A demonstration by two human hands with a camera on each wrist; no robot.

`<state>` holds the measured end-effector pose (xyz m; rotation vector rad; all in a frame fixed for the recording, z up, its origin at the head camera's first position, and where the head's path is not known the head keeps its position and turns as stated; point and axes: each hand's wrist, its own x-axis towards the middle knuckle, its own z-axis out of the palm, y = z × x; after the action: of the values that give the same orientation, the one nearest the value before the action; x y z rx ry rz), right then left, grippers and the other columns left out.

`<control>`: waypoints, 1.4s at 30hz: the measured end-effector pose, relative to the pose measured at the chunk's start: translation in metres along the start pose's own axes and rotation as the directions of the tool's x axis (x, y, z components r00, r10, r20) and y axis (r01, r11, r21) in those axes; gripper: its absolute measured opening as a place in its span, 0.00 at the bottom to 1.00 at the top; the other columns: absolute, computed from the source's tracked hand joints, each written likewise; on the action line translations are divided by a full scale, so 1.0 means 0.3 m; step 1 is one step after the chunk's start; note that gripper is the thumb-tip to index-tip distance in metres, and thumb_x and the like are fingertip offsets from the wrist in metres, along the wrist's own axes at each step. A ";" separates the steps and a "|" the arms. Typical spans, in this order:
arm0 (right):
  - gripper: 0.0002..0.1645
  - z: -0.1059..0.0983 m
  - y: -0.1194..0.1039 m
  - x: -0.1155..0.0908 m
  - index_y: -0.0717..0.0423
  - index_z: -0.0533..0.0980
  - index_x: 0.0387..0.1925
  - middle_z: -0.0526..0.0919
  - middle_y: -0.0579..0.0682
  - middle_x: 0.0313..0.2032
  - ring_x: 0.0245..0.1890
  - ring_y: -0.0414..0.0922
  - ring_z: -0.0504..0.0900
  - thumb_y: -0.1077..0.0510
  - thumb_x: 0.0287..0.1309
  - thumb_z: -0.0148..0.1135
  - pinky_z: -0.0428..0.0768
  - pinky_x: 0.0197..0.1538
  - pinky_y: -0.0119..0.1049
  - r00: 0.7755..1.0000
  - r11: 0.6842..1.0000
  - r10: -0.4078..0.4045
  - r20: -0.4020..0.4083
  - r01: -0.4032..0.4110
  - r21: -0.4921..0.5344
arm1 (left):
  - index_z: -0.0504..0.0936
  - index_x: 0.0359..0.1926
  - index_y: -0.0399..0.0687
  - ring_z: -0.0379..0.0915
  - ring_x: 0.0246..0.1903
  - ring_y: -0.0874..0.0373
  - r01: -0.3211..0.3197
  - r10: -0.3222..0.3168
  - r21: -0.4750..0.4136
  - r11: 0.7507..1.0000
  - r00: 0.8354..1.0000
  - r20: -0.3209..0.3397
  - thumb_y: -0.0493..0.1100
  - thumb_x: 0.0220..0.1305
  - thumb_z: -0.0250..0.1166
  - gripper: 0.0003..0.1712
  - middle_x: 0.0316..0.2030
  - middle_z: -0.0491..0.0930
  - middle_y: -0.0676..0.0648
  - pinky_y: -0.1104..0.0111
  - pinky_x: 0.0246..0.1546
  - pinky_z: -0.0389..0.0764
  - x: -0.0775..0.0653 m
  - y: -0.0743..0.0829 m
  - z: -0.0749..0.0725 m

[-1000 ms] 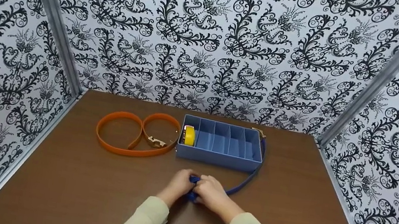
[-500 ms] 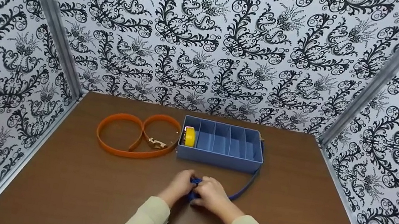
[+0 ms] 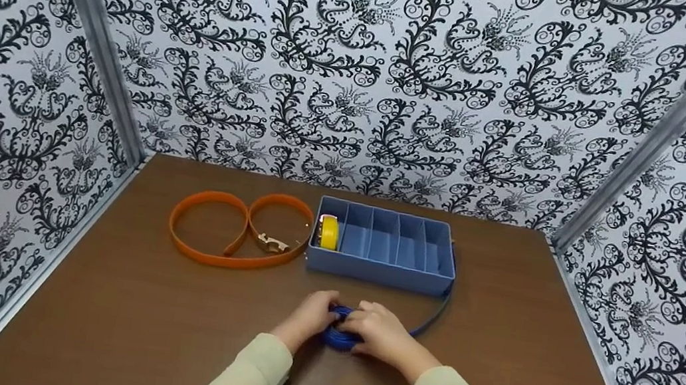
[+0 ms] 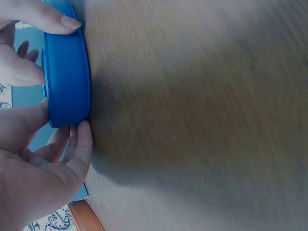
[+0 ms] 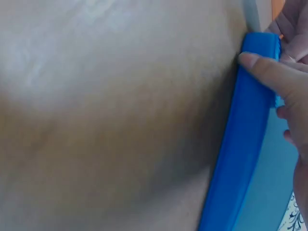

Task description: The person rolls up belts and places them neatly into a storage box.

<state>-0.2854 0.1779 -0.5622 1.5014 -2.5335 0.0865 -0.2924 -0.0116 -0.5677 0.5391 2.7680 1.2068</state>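
So we're looking at a blue strap [image 3: 341,342] that's winding into a tight coil near the front middle of the table [image 3: 163,328], and both hands are hanging onto it. The left hand [image 3: 310,314] is pinching the coil's left side, its fingers bending round the edge. The right hand [image 3: 386,339] is gripping the other side, and in the right wrist view we're seeing its thumb pressing flat on the strap's outer face; how its other fingers are sitting inside the coil, we're not able to tell. A loose length of the strap is curving off to the right and running toward the right end of a blue-grey divided box [image 3: 378,273]. That box is standing just behind the hands, and its leftmost compartment is holding a yellow roll [image 3: 329,232]. Over to the left, an orange strap [image 3: 212,260] is lying in two big loops close beside the box, with a gold-coloured clasp [image 3: 272,244] showing inside the smaller loop.
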 end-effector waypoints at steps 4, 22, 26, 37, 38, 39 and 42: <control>0.24 -0.014 0.014 0.005 0.44 0.85 0.44 0.85 0.39 0.42 0.42 0.43 0.77 0.56 0.41 0.80 0.75 0.48 0.41 0.999 1.000 -0.020 0.031 0.020 -0.015 | 0.81 0.38 0.38 0.78 0.39 0.48 -0.006 0.006 0.001 1.000 1.000 -0.005 0.28 0.59 0.65 0.06 0.36 0.83 0.43 0.57 0.42 0.77 0.001 -0.001 -0.001; 0.13 0.026 -0.012 0.026 0.43 0.85 0.29 0.83 0.38 0.25 0.29 0.42 0.73 0.54 0.34 0.78 0.70 0.34 0.36 0.996 0.997 -0.026 -0.090 0.019 -0.077 | 0.84 0.44 0.35 0.78 0.45 0.43 -0.056 0.055 -0.014 0.998 0.998 -0.027 0.25 0.55 0.64 0.14 0.41 0.83 0.39 0.55 0.49 0.76 0.002 -0.009 0.031; 0.13 0.028 -0.023 0.027 0.45 0.83 0.26 0.82 0.40 0.24 0.28 0.42 0.73 0.52 0.33 0.78 0.72 0.34 0.37 0.996 0.994 0.035 -0.086 -0.044 -0.105 | 0.81 0.49 0.32 0.76 0.48 0.40 0.019 -0.022 -0.047 0.999 0.998 -0.054 0.26 0.54 0.63 0.19 0.44 0.82 0.36 0.52 0.51 0.75 0.002 0.003 0.040; 0.13 0.040 -0.039 0.031 0.48 0.83 0.26 0.83 0.42 0.23 0.26 0.43 0.74 0.52 0.34 0.78 0.73 0.36 0.38 0.984 0.987 0.155 -0.084 -0.159 -0.032 | 0.81 0.43 0.31 0.78 0.41 0.41 0.100 -0.107 -0.070 0.993 0.989 -0.100 0.28 0.57 0.66 0.11 0.38 0.81 0.37 0.53 0.45 0.78 -0.008 0.024 0.036; 0.13 0.040 -0.038 0.029 0.48 0.83 0.26 0.83 0.42 0.23 0.26 0.43 0.74 0.52 0.34 0.79 0.73 0.36 0.38 0.985 0.988 0.151 -0.087 -0.154 -0.027 | 0.81 0.42 0.31 0.78 0.41 0.42 0.091 -0.097 -0.062 0.994 0.990 -0.103 0.27 0.57 0.66 0.11 0.37 0.82 0.37 0.53 0.45 0.78 -0.007 0.025 0.036; 0.14 0.038 -0.037 0.027 0.48 0.83 0.27 0.83 0.42 0.24 0.27 0.43 0.74 0.51 0.35 0.79 0.73 0.37 0.38 0.985 0.989 0.147 -0.088 -0.149 -0.023 | 0.81 0.42 0.31 0.78 0.41 0.42 0.086 -0.092 -0.062 0.994 0.991 -0.100 0.27 0.57 0.66 0.10 0.37 0.82 0.37 0.53 0.45 0.78 -0.006 0.025 0.035; 0.16 0.033 -0.033 0.018 0.48 0.84 0.31 0.84 0.42 0.27 0.29 0.43 0.74 0.49 0.37 0.79 0.73 0.39 0.39 0.988 0.991 0.132 -0.077 -0.133 -0.017 | 0.82 0.41 0.32 0.78 0.42 0.43 0.065 -0.069 -0.050 0.997 0.994 -0.083 0.27 0.56 0.66 0.10 0.37 0.82 0.37 0.54 0.46 0.77 -0.003 0.025 0.032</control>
<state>-0.2806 0.1670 -0.5713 1.2955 -2.5624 0.1321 -0.2876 -0.0006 -0.5689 0.3966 2.7935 1.3059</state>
